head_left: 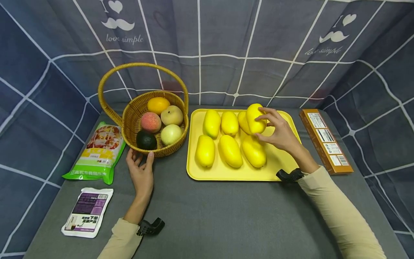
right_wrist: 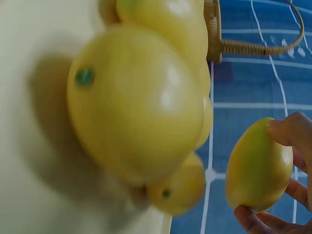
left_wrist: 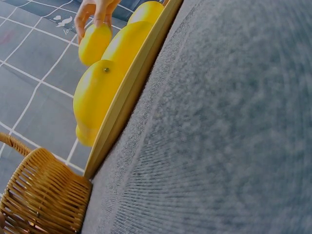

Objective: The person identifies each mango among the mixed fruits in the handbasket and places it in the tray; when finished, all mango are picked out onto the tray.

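Note:
In the head view my right hand (head_left: 279, 131) pinches a yellow mango (head_left: 255, 118) between thumb and fingers, over the back right part of the yellow tray (head_left: 281, 174). The right wrist view shows this mango (right_wrist: 260, 165) off the tray, with a greenish patch on its skin. Several more mangoes (head_left: 230, 151) lie on the tray in two rows; the held one partly hides one behind it. My left hand (head_left: 141, 176) touches the front of the wicker basket (head_left: 129, 118), thumb and fingers spread against its lower side.
In the basket are a peach (head_left: 151, 122), an orange-yellow fruit (head_left: 158, 105), a dark green avocado (head_left: 146, 140) and two pale round fruits. A green food bag (head_left: 97, 151) and a white-purple pouch (head_left: 87, 212) lie left. An orange-brown box (head_left: 326, 142) lies right of the tray.

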The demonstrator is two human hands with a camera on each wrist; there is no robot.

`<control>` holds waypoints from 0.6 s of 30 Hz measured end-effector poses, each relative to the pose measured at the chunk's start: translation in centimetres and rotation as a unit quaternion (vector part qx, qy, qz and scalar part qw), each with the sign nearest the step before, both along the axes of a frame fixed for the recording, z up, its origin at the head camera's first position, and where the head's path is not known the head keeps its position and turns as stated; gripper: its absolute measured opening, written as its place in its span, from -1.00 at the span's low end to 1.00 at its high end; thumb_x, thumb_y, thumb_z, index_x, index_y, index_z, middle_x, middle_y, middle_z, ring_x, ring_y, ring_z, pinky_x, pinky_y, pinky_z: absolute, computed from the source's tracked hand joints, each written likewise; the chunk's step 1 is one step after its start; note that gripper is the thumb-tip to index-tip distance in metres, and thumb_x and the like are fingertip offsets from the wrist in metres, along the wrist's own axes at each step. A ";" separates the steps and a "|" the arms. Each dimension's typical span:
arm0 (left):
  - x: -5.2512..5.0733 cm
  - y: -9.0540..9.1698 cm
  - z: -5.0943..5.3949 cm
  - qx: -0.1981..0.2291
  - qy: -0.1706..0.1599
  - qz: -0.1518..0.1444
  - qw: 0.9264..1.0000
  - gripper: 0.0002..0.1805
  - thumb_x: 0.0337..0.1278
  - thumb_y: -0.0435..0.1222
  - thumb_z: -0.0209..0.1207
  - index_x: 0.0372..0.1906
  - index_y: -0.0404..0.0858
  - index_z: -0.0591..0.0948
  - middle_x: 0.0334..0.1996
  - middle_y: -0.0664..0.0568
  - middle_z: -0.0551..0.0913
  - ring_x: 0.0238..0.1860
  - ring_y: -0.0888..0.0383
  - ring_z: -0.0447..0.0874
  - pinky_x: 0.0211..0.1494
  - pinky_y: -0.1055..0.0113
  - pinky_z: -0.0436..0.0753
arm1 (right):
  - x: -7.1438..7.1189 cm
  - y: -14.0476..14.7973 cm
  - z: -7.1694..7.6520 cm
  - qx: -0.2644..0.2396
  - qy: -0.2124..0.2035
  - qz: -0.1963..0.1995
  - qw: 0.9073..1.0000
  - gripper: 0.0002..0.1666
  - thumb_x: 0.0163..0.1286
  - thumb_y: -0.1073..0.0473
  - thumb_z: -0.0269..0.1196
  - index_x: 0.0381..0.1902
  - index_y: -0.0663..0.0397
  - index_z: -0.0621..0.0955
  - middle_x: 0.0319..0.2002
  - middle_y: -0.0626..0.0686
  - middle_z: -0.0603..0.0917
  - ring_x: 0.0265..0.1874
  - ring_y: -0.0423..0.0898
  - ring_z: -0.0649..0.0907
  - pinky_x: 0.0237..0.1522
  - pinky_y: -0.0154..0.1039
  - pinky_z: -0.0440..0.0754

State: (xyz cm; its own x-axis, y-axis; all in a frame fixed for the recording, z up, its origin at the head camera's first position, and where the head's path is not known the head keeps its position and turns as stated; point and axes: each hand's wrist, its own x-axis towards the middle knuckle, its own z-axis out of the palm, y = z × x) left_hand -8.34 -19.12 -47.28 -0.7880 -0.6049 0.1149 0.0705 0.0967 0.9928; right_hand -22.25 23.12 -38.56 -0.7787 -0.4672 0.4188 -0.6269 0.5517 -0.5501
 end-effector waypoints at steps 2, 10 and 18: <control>0.0 0.0 0.0 -0.001 0.000 -0.001 1.000 -0.22 0.30 -0.09 0.21 0.50 -0.11 0.12 0.38 -0.01 0.25 0.35 0.07 0.29 0.06 0.41 0.35 | -0.2 0.8 -0.2 0.001 -0.001 -0.014 1.000 -0.47 0.03 0.32 0.50 0.01 0.11 0.61 0.36 0.14 0.37 0.27 0.21 0.43 -0.09 0.18 0.60; 0.1 -0.1 0.0 0.000 -0.001 -0.001 1.000 -0.22 0.31 -0.07 0.20 0.50 -0.09 0.11 0.38 -0.01 0.24 0.35 0.07 0.28 0.04 0.45 0.34 | -1.0 4.0 -1.3 0.011 -0.020 -0.046 0.999 -0.47 0.05 0.35 0.49 0.03 0.16 0.61 0.36 0.15 0.37 0.26 0.21 0.43 -0.07 0.15 0.60; 0.0 -0.1 -0.1 0.001 -0.006 -0.002 1.000 -0.21 0.30 -0.05 0.21 0.50 -0.05 0.11 0.39 0.03 0.23 0.35 0.09 0.28 0.07 0.42 0.33 | -2.4 6.6 -3.1 0.027 -0.042 -0.070 0.996 -0.40 0.03 0.36 0.50 0.07 0.19 0.58 0.36 0.18 0.37 0.26 0.19 0.43 -0.06 -0.26 0.58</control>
State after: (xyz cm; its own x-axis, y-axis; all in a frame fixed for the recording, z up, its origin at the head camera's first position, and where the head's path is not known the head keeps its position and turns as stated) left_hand -8.34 -19.17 -47.40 -0.7912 -0.6027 0.1038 0.0591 0.0935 0.9939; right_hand -24.70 29.68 -41.65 -0.8694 -0.3714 0.3260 -0.4941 0.6615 -0.5642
